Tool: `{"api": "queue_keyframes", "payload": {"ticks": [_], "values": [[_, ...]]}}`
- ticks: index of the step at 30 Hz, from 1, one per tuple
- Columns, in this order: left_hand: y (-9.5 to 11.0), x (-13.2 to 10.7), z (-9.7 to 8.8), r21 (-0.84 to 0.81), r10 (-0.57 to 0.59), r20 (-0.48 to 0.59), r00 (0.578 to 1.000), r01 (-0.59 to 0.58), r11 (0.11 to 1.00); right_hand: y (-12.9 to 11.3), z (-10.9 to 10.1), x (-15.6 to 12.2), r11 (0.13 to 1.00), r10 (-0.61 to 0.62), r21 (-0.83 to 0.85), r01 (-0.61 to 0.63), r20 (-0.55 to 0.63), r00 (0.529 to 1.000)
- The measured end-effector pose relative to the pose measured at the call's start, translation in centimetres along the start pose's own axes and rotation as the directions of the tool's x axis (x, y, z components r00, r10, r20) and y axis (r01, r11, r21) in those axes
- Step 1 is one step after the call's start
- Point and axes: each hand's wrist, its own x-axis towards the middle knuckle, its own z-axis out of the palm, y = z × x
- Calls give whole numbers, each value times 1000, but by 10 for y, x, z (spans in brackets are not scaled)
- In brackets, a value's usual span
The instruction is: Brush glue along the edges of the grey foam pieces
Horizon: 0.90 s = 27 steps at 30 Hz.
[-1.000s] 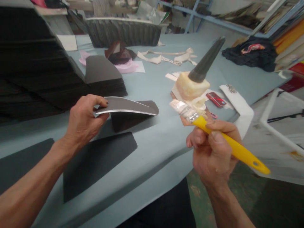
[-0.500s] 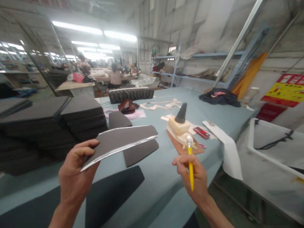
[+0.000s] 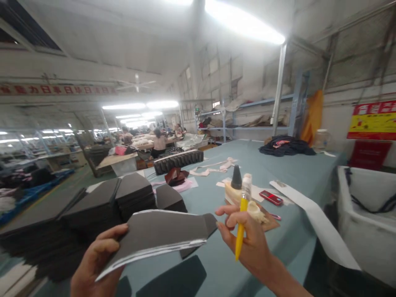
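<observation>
My left hand (image 3: pixel 97 260) is closed on the near left end of a dark grey flat panel (image 3: pixel 161 229), thumb below and fingers on top. White lines run along the panel's long edges. My right hand (image 3: pixel 247 235) grips a yellow-handled brush (image 3: pixel 240 235), its pale bristle end up. That hand's thumb and forefinger are at the panel's right tip; whether they touch it I cannot tell. Behind the right hand, a cream-coloured block with a black cone (image 3: pixel 236 178) on it stands on a brown board (image 3: pixel 272 225), partly hidden by the hand and brush.
Stacks of dark panels (image 3: pixel 136 192) stand at the left. On the blue-green table (image 3: pixel 247 154) lie a red device (image 3: pixel 271 197), a white strip (image 3: pixel 309 208), pale scraps and dark cloth (image 3: pixel 286 145). A white bin (image 3: pixel 368 231) stands at the right. People work far behind.
My right hand, with the brush, has moved left to the panel's right tip. My view has tilted up, so the table and its things appear lower. The left hand still holds the panel.
</observation>
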Motion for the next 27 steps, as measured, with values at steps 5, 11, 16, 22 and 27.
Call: {"api": "queue_keyframes", "payload": {"ticks": [5,11,16,22,27], "values": [[37,36,52,-191,-12,-144,989,-16,981,-2,10,9,999,39,6,-38,-137,990],[49,71,83,-182,118,-98,988,-134,974,9,4,5,996,77,69,-63,-222,972],[67,49,51,-252,70,-44,997,-79,964,3,-14,5,996,74,72,-59,-226,971],[82,-13,-6,-125,-83,-61,995,74,989,-23,-26,-37,975,126,185,-124,1,992],[94,-67,-38,33,-185,-73,980,187,982,-37,-24,-79,930,201,280,-239,159,967]]}}
